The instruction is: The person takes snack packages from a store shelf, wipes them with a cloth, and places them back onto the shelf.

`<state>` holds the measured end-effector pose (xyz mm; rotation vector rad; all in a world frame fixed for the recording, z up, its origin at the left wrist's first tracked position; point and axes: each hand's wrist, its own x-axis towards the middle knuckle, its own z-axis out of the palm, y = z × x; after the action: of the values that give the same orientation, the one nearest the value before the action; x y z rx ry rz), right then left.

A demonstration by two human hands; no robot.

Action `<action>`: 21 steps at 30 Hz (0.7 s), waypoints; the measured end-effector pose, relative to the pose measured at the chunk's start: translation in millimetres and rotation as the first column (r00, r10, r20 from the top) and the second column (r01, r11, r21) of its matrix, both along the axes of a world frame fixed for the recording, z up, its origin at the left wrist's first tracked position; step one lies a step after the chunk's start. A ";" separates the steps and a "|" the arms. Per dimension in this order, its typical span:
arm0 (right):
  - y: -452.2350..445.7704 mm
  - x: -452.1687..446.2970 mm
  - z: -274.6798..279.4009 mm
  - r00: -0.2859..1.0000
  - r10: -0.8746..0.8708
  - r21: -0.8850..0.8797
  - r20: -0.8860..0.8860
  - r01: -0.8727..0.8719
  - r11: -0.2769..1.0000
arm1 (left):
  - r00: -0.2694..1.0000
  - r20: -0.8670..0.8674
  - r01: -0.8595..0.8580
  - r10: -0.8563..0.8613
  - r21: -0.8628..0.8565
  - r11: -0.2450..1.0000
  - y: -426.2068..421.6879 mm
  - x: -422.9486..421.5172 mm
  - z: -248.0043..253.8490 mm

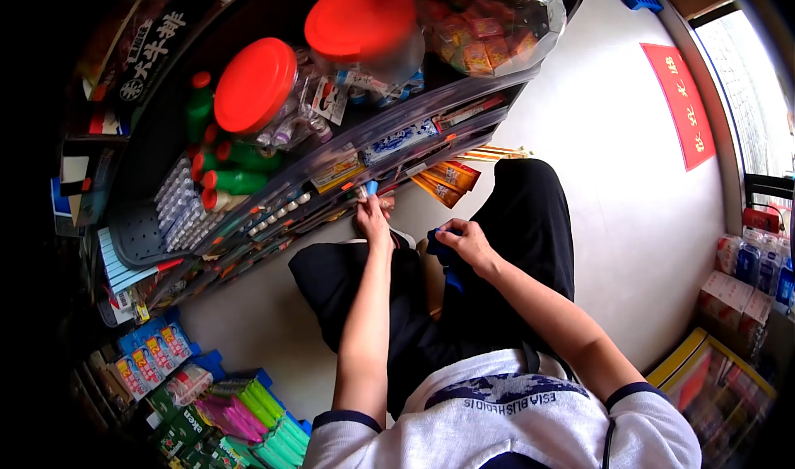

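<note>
My left hand reaches to the lower edge of the tiered shelf, its fingers closed round a small blue and white item. Over my lap, my right hand pinches a dark blue cloth that hangs down below the fingers. Orange packets stick out from the shelf, just beyond and between my hands. Higher on the shelf are jars with red lids and green bottles with red caps.
Stacked colourful packs stand on the floor at the lower left. A red paper sign lies at the upper right. Bottled packs, boxes and a yellow-edged case line the right side. My bent knees lie close to the shelf.
</note>
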<state>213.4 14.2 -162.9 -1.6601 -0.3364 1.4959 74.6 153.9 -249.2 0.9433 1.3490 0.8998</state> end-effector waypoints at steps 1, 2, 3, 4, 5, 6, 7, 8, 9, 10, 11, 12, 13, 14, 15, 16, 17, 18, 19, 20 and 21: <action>-0.1 0.1 -2.3 1.000 -0.024 0.044 0.007 0.024 0.999 | 0.990 0.136 -0.030 0.046 -0.117 0.993 -14.4 -5.0 9.1; -0.3 0.5 -4.8 0.999 -0.047 0.088 0.013 0.046 0.995 | 0.958 0.265 -0.044 0.107 -0.235 0.971 -29.8 -8.8 18.1; 0.9 2.1 2.4 0.997 -0.074 0.082 0.022 0.072 0.994 | 0.922 0.345 -0.059 0.174 -0.318 0.946 -43.4 -7.5 38.1; 2.1 3.9 7.5 0.995 -0.093 0.119 0.038 0.088 0.989 | 0.875 0.417 -0.064 0.245 -0.401 0.914 -56.2 -8.0 52.6; 1.6 4.7 12.8 0.988 -0.153 0.157 0.029 0.147 0.977 | 0.842 0.500 0.018 0.203 -0.401 0.916 -67.9 -13.4 56.5; 1.9 6.0 20.3 0.977 -0.210 0.192 0.019 0.203 0.960 | 0.804 0.554 0.052 0.218 -0.429 0.902 -78.9 -12.9 73.5; 1.0 7.8 14.1 0.960 -0.233 0.347 0.158 0.166 0.923 | 0.768 0.624 0.137 0.143 -0.379 0.915 -89.1 -13.8 89.4; 1.3 7.9 32.3 0.953 -0.258 0.360 0.157 0.188 0.914 | 0.723 0.688 0.217 0.071 -0.323 0.921 -99.5 -14.5 105.6; 0.3 8.5 51.8 0.959 -0.222 0.395 0.176 0.137 0.908 | 0.726 0.685 0.234 0.054 -0.320 0.918 -109.1 -13.5 120.8; -1.6 8.4 71.5 0.963 -0.187 0.429 0.196 0.087 0.899 | 0.730 0.683 0.252 0.036 -0.317 0.914 -117.9 -10.6 139.3; -4.9 8.0 91.1 0.941 -0.143 0.516 0.307 -0.038 0.856 | 0.764 0.646 0.254 -0.002 -0.298 0.920 -122.4 -2.0 169.8; -7.7 7.1 109.3 0.902 -0.113 0.584 0.416 -0.170 0.794 | 0.783 0.621 0.230 -0.022 -0.258 0.938 -127.8 0.9 182.0; -11.2 3.6 124.7 0.859 -0.125 0.637 0.497 -0.263 0.724 | 0.776 0.628 0.239 -0.058 -0.207 0.949 -131.4 0.0 187.7; -14.7 0.7 134.6 0.825 -0.154 0.677 0.544 -0.323 0.661 | 0.769 0.632 0.247 -0.095 -0.157 0.956 -135.2 -2.1 193.4; -18.5 -1.4 141.6 0.806 -0.170 0.691 0.567 -0.353 0.631 | 0.755 0.647 0.231 -0.109 -0.106 0.967 -137.7 -3.5 203.7; -22.9 -2.2 147.8 0.787 -0.186 0.701 0.589 -0.383 0.601 | 0.755 0.648 0.221 -0.099 -0.110 0.969 -141.0 -6.9 215.3; -27.3 -2.6 153.8 0.765 -0.189 0.701 0.615 -0.422 0.575 | 0.761 0.629 0.256 -0.161 -0.062 0.965 -143.4 -12.2 226.4; -31.8 -3.8 158.8 0.765 -0.182 0.699 0.618 -0.430 0.571 | 0.763 0.607 0.291 -0.225 -0.011 0.957 -145.3 -18.4 231.9; -35.7 -4.9 163.3 0.758 -0.171 0.701 0.629 -0.459 0.545 | 0.747 0.620 0.303 -0.240 0.004 0.953 -147.6 -26.0 232.3; -39.2 -5.8 167.1 0.751 -0.160 0.702 0.641 -0.489 0.517 | 0.731 0.634 0.315 -0.255 0.019 0.949 -149.9 -33.5 232.8; -42.0 -5.3 169.7 0.723 -0.152 0.684 0.674 -0.533 0.498 | 0.633 0.719 0.364 -0.289 0.053 0.930 -152.3 -41.4 231.0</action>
<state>208.1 -27.9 6.8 -1.2166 -1.4919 0.5357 33.2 1.7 -18.2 0.6145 0.5032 0.7822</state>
